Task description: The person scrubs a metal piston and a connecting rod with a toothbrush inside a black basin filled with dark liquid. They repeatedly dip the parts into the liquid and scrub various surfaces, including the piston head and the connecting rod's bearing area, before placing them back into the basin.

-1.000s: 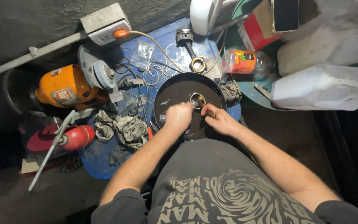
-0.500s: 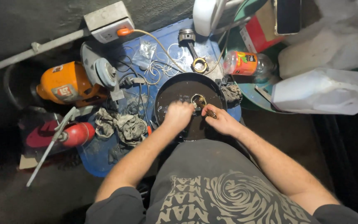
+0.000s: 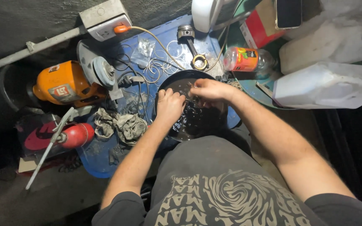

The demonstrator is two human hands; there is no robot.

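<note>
On the floor in front of you lay a big blue board [image 3: 101,155], and a round black pan [image 3: 189,121] sat on it, wet and shiny inside. A white plastic jug [image 3: 327,86] lay off to your right. An orange machine [image 3: 63,86] sat at the left, with a red oil can [image 3: 74,136] below it and a grey rag [image 3: 120,124] beside that. A small bottle [image 3: 248,59] lay near the pan. Your left hand [image 3: 170,105] was in the pan, fingers curled. Your right hand [image 3: 208,90] was pinching a small metal part [image 3: 194,99] there. I could not tell if your left hand gripped it too.
</note>
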